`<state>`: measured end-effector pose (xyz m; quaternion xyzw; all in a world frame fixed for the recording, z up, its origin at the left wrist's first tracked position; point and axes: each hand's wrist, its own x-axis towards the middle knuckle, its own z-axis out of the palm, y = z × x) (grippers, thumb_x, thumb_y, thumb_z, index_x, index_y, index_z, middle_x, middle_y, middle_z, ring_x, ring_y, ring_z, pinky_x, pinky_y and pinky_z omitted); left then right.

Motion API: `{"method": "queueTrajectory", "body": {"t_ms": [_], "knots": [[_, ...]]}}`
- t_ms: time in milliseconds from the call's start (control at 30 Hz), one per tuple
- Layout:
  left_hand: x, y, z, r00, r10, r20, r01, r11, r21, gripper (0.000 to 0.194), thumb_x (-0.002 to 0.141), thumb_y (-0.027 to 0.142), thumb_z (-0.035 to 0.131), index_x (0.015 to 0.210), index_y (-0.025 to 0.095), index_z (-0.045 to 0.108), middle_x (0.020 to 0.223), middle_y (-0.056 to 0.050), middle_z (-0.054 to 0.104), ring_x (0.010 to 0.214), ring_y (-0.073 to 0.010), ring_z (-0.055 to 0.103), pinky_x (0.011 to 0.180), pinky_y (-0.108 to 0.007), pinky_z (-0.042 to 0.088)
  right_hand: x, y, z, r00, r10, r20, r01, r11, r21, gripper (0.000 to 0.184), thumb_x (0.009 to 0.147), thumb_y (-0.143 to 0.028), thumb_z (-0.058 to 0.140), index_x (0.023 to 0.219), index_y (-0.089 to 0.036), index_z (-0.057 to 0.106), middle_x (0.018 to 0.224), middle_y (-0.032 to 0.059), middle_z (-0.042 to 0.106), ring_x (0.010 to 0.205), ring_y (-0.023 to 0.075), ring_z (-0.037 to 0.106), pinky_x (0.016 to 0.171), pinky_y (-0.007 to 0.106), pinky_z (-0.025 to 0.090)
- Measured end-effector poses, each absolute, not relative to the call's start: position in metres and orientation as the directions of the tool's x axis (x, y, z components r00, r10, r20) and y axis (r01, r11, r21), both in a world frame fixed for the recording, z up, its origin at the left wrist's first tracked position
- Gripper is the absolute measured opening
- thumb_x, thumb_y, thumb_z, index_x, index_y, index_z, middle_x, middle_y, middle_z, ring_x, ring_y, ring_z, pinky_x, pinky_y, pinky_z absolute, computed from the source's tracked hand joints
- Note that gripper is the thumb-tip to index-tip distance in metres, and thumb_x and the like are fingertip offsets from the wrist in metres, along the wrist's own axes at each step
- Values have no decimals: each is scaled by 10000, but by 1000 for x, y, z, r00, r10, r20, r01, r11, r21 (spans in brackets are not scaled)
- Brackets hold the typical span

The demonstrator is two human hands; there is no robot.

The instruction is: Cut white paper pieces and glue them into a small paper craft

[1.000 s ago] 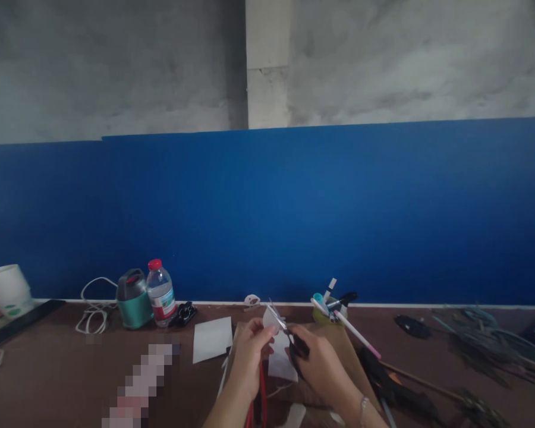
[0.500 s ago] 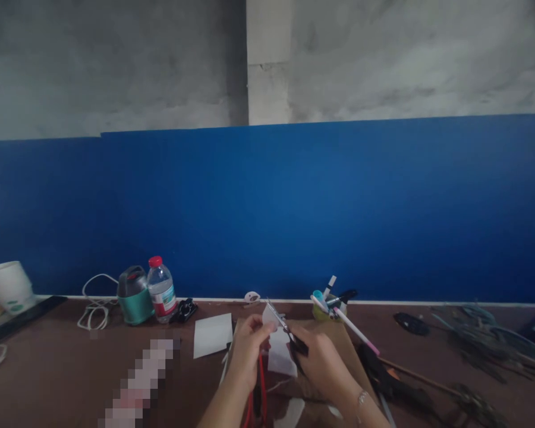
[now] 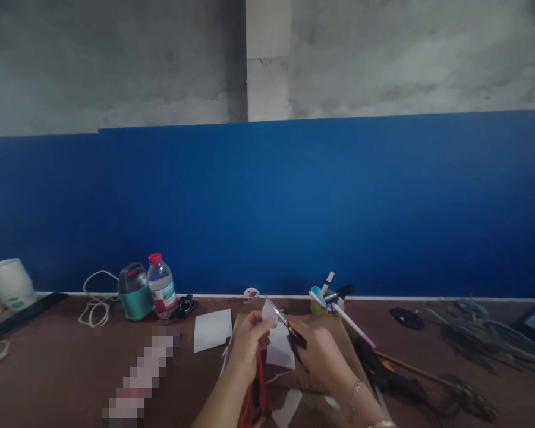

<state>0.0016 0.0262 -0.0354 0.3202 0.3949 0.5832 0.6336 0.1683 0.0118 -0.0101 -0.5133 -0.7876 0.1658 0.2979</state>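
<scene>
My left hand pinches a small piece of white paper between thumb and fingers. In my right hand is a pair of scissors with dark handles, its metal blades pointing up and left against the edge of that paper. Below the hands, a larger white sheet lies on a brown cardboard piece. A paper scrap rests nearer to me. Something red and strap-like shows beside my left wrist. Whether the blades are fully closed is too small to tell.
On the brown table stand a water bottle, a teal and grey container, a white cup and a pen holder with several pens. White paper lies left of the cardboard. A glue gun and tangled dry stems are at right.
The view has shifted very slightly. Both hands keep almost the same place, with the scissors still at the paper's edge.
</scene>
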Motion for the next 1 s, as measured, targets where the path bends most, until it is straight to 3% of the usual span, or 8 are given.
{"method": "queueTrajectory", "body": {"t_ms": [133,267,433,533,700,800,900,1000], "knots": [[3,25,-33,71,984,-163,-562,174,809,383,580,322,857,853,150,651,673,20,612,544,-54,518,497,-152,367,168,14,-15,-166,931,326,580,359,-731,370,737,-153,522,1053,-189,711,996,119,762,949,306,700,841,394,526],[2,23,-30,178,950,-256,-643,309,701,383,680,276,805,995,161,621,645,25,592,503,-56,515,450,-142,343,163,19,-22,-12,959,283,204,280,-938,341,735,-299,636,1054,-180,653,970,106,751,915,288,695,799,392,546],[0,20,-20,433,811,-393,-621,585,522,64,819,158,637,839,119,590,582,15,544,434,-32,449,396,-106,279,156,20,-24,53,961,271,-66,275,-959,400,620,-268,739,994,-208,613,937,64,719,862,230,670,778,335,523],[1,19,-18,505,758,-414,-565,652,505,110,862,199,593,841,91,598,563,11,533,419,-21,421,386,-93,246,154,16,-20,44,971,233,-93,236,-967,357,627,-280,748,948,-198,615,791,23,688,731,190,640,683,293,503],[7,18,-26,317,913,-256,-559,398,727,383,693,465,763,817,142,600,586,17,573,457,-57,460,411,-148,283,153,14,-17,84,987,135,-159,147,-976,376,626,-334,760,930,-202,584,675,-11,646,608,169,596,535,252,453],[9,17,-27,188,972,-144,-490,220,844,407,559,409,856,745,151,601,534,55,527,456,-53,440,441,-166,290,152,15,-18,72,986,151,-143,160,-977,379,612,-340,775,909,-195,588,666,-11,644,611,168,599,552,255,467],[9,16,-23,91,987,-133,-441,160,883,367,539,390,849,662,157,594,472,80,465,426,-45,392,446,-175,273,154,14,-14,-3,981,195,-83,194,-977,342,642,-335,758,913,-188,610,752,17,678,693,184,632,636,276,503],[6,17,-19,30,993,-113,-460,114,881,336,548,388,832,643,157,608,562,33,572,518,-79,503,510,-189,359,160,11,-7,-138,972,192,-15,192,-981,310,682,-307,706,957,-184,633,827,36,693,794,209,654,720,305,522]]}}
